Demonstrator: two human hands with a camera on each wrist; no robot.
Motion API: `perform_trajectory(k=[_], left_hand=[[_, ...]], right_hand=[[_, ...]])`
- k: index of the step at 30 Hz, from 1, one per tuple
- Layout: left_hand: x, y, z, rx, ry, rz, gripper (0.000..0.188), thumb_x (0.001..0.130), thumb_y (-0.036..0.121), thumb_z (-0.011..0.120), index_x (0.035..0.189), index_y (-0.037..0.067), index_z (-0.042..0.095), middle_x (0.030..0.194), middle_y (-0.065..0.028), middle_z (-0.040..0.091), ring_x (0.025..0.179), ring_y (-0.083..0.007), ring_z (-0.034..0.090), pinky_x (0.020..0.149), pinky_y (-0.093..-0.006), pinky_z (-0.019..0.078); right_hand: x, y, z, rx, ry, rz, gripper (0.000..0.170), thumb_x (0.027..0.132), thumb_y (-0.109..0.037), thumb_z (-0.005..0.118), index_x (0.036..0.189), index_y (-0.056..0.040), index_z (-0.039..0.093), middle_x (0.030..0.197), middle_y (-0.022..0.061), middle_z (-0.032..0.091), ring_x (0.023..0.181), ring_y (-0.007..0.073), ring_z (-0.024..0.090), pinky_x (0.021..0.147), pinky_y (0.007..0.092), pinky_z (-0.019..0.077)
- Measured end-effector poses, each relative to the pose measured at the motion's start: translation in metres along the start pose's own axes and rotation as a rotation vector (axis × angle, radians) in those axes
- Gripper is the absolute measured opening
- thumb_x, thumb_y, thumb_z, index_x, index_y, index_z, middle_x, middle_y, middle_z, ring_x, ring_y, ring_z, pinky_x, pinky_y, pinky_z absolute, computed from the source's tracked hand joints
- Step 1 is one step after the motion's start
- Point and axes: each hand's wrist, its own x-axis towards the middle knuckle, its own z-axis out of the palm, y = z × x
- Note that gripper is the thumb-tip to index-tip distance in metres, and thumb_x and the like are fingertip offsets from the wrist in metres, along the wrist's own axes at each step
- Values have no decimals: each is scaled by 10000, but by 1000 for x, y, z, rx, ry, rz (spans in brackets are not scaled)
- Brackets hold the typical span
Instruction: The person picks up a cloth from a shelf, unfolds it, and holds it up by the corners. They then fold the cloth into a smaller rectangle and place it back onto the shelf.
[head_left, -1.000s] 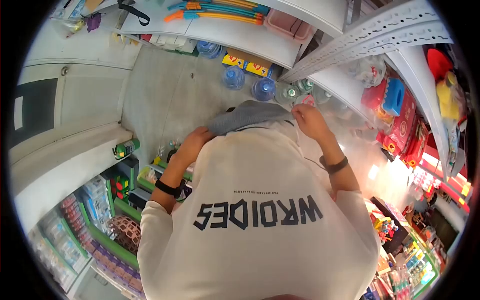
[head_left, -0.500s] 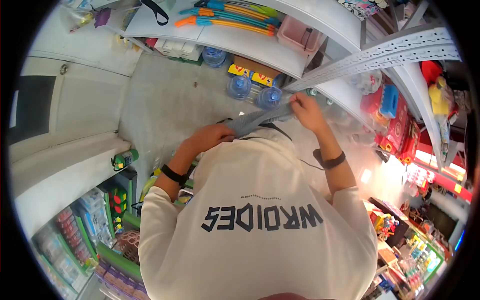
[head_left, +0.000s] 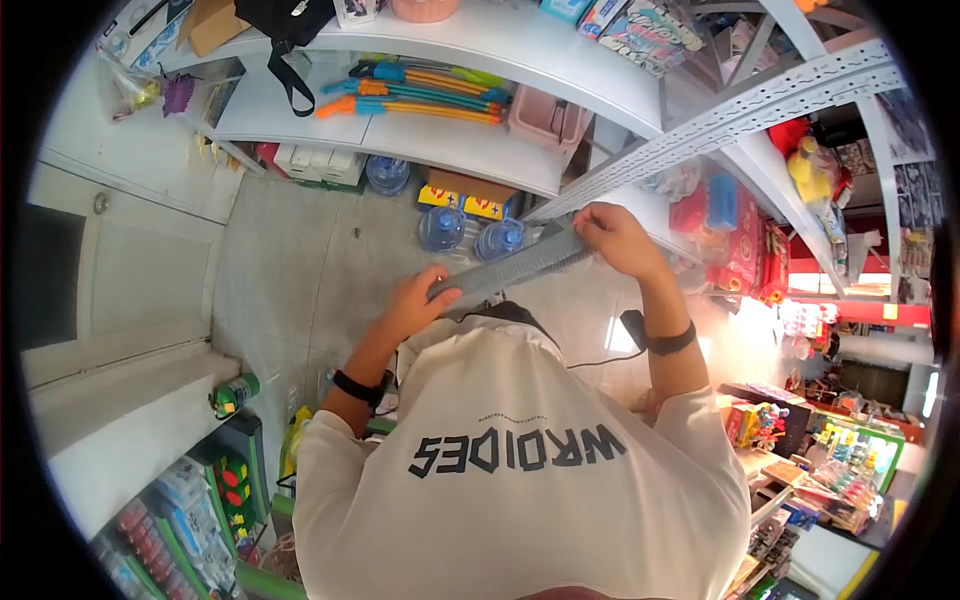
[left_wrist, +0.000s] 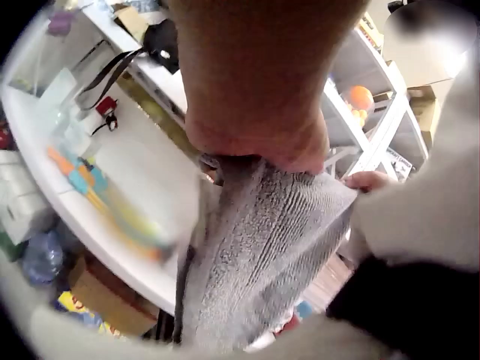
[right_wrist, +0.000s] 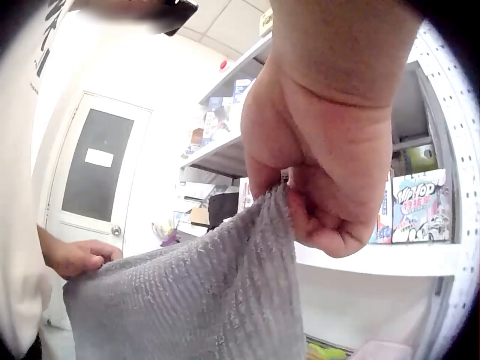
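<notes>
A grey ribbed towel (head_left: 515,268) is stretched between my two hands in front of the shirt. In the head view my left hand (head_left: 412,305) pinches its left end, thumb on top. My right hand (head_left: 622,240) holds the other end, higher and further right. Seen from the right wrist, the towel (right_wrist: 195,300) hangs down from a corner gripped between thumb and curled fingers. The left wrist view shows the towel (left_wrist: 262,247) hanging below the left hand (left_wrist: 259,142), whose fingertips are mostly hidden.
Large blue water bottles (head_left: 440,230) stand on the floor ahead, beside a yellow-marked carton (head_left: 460,200). White shelves (head_left: 430,140) above hold orange and blue sticks and a pink bin (head_left: 548,115). A perforated metal post (head_left: 720,130) rises at right. Racks of packaged goods (head_left: 180,500) are at lower left.
The towel has gone from bunched against the shirt front to drawn out in a flat band further forward. Both hands have moved away from the body with it, and the head view has shifted.
</notes>
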Motion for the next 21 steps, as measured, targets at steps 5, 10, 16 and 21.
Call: perform_trajectory(k=[5,10,16,21], left_hand=[[40,39,-46,79,119,242,240,891,243,750,981,39,660,919,-147,698,794,-372,673,667,-409,531],[62,67,-73,271,192,444,200,901,239,722,923,48,668,819,-102,651,721,-331,648,619,-411,513],[81,89,-90,481,199,554,205,893,265,720,852,76,649,771,-69,618,699,-286,645,577,-390,510],[96,106,-95,611,192,658,200,884,274,727,869,88,653,728,-55,577,649,-267,618,561,-383,504]], right_hand=[[-8,-24,-26,-10,81,-25,154,921,-142,627,920,8,659,717,-5,563,662,95,490,595,290,417],[-17,-33,-41,9,129,-95,147,941,-137,620,946,3,662,750,-18,560,696,82,478,627,274,416],[-19,-24,-46,65,175,-159,148,958,-143,631,930,2,645,769,-21,559,724,87,479,654,271,419],[-9,-8,-50,104,254,-125,151,970,-141,623,929,4,630,816,2,587,759,103,500,692,274,431]])
